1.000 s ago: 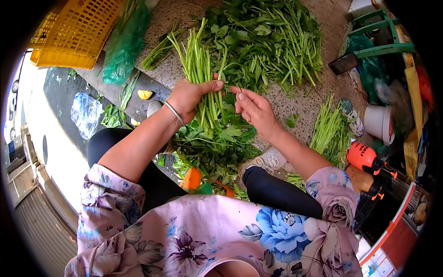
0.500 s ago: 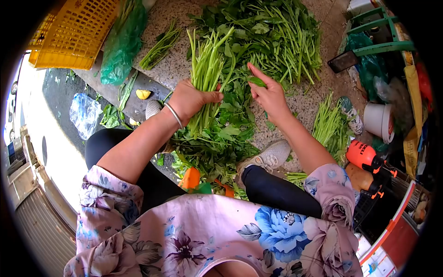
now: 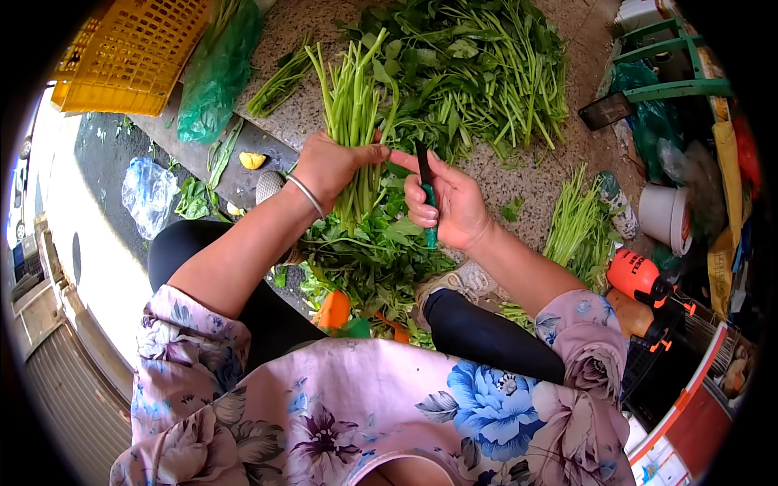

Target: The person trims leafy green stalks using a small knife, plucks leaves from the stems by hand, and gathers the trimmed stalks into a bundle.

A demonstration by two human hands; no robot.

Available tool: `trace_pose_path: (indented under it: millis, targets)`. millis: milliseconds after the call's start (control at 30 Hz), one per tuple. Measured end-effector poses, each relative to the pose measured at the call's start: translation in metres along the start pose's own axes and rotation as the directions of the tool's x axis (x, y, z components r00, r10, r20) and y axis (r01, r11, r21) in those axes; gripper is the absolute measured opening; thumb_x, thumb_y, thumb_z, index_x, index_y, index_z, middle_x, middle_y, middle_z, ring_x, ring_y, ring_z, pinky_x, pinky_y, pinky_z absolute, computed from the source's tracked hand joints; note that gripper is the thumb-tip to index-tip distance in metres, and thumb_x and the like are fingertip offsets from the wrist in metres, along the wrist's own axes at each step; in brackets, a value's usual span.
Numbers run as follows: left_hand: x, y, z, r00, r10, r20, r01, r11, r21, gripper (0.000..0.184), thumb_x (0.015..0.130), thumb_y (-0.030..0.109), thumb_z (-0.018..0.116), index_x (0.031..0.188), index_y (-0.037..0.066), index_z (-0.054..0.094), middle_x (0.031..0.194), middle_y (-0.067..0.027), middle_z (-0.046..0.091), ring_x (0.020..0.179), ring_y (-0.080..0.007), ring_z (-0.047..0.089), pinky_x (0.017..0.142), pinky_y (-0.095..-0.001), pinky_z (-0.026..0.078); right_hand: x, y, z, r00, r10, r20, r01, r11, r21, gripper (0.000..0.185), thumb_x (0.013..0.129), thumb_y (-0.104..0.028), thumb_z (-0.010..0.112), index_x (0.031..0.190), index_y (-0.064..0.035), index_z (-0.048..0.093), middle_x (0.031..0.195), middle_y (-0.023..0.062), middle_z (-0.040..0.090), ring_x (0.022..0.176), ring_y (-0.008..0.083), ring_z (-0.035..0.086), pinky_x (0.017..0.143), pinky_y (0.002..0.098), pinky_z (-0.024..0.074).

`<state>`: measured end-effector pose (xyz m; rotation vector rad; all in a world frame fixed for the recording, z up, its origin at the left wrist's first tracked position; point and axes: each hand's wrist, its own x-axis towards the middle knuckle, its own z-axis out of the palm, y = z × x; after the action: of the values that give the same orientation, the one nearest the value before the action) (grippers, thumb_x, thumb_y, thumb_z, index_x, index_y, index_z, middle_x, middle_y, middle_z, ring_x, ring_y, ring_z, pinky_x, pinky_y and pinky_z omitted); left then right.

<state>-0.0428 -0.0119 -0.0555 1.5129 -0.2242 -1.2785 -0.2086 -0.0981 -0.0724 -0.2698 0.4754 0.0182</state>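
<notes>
Beside the left hand [image 3: 334, 164], clamped round slender green stalks [image 3: 350, 113], the right hand [image 3: 455, 204] clasps a green-handled, black-bladed knife [image 3: 429, 194]; trimming seems in hand, next calling for blade control.

Knife handle [image 3: 430, 231], apparently glossy plastic.

Speckled stone floor [image 3: 531, 178] spreads from twelve to two o'clock, its surface in soft shade. Dark, damp-looking pavement [image 3: 109, 178] lies between nine and ten. At nine, hard sunlight bleaches a strip of ground [image 3: 101, 283] nearly white, with part of a vehicle [image 3: 19, 202] beyond. A ridged panel [image 3: 85, 397] stands at eight, a green frame [image 3: 679, 87] at two, a red-edged board [image 3: 697, 429] at four.
</notes>
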Motion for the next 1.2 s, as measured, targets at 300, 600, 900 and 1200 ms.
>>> trace_pose_path:
  millis: [300, 600, 900, 1200]
  targets:
    - [-0.005, 0.003, 0.002, 0.999, 0.048, 0.020, -0.051, 0.981, 0.186, 0.023, 0.067, 0.001, 0.071, 0.087, 0.000, 0.059, 0.074, -0.0050, 0.061, 0.064, -0.0125, 0.058, 0.057, -0.0256, 0.048, 0.013, -0.010, 0.002, 0.941, -0.241, -0.237, 0.177, 0.949, -0.261, 0.039, 0.086, -0.032, 0.052, 0.122, -0.0189, 0.046, 0.061, -0.0033, 0.043, 0.045, 0.0052, 0.034, 0.038, 0.0191, 0.0255]
    - [-0.003, -0.008, 0.001, 0.953, 0.250, 0.170, -0.302, 0.799, 0.520, 0.024, 0.067, 0.000, 0.069, 0.090, 0.000, 0.061, 0.078, -0.0019, 0.063, 0.066, -0.0078, 0.056, 0.062, -0.0224, 0.046, 0.012, -0.035, -0.004, 0.844, -0.438, -0.311, 0.115, 0.713, -0.691, 0.037, 0.084, -0.029, 0.057, 0.118, -0.0168, 0.051, 0.058, -0.0041, 0.043, 0.044, 0.0033, 0.033, 0.037, 0.0179, 0.0231]
    - [-0.002, -0.012, 0.000, 0.941, 0.266, 0.207, -0.327, 0.565, 0.758, 0.028, 0.068, 0.007, 0.068, 0.093, 0.000, 0.059, 0.075, -0.0070, 0.063, 0.065, -0.0087, 0.056, 0.063, -0.0243, 0.046, 0.016, -0.038, 0.000, 0.819, -0.440, -0.368, -0.001, 0.640, -0.768, 0.030, 0.077, -0.032, 0.065, 0.085, -0.0065, 0.050, 0.057, -0.0017, 0.046, 0.042, 0.0039, 0.034, 0.036, 0.0192, 0.0241]
    - [-0.006, -0.006, -0.003, 0.936, 0.235, 0.260, -0.349, 0.698, 0.625, 0.026, 0.068, 0.004, 0.068, 0.093, 0.000, 0.061, 0.078, -0.0037, 0.064, 0.066, -0.0075, 0.055, 0.063, -0.0235, 0.046, 0.013, -0.062, -0.047, 0.786, -0.376, -0.491, 0.176, 0.897, -0.405, 0.036, 0.083, -0.034, 0.056, 0.108, -0.0081, 0.051, 0.059, -0.0053, 0.039, 0.046, 0.0061, 0.033, 0.039, 0.0193, 0.0248]
